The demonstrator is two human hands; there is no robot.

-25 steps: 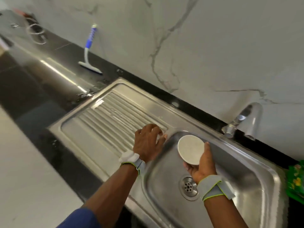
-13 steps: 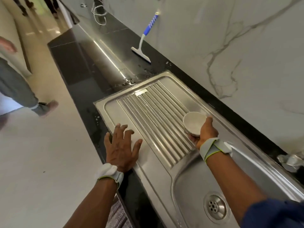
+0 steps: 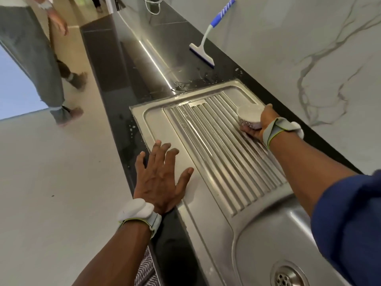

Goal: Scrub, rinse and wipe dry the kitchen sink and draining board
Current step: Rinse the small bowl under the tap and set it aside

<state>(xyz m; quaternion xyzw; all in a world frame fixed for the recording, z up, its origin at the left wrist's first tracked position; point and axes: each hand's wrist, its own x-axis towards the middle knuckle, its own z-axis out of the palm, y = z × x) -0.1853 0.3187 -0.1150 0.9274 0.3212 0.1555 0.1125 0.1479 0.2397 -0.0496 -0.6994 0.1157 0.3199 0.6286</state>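
Observation:
The steel draining board (image 3: 214, 141) with raised ribs fills the middle of the head view, and the sink bowl (image 3: 268, 244) with its drain (image 3: 288, 275) lies at the lower right. My right hand (image 3: 259, 122) grips a small white bowl (image 3: 249, 115) with a patterned side, tilted over the far ribs near the wall. My left hand (image 3: 162, 174) rests flat, fingers spread, on the board's near rim and the black counter edge.
A blue-and-white squeegee (image 3: 206, 48) leans against the marble wall on the wet black counter (image 3: 156, 48). A white cable (image 3: 152, 5) lies farther back. Another person's legs (image 3: 47, 69) stand on the floor at left. A patterned cloth (image 3: 146, 269) hangs below the counter.
My right hand carried the bowl from over the sink bowl out to the far side of the draining board. My left hand moved from the sink's rim to the board's near edge and flattened.

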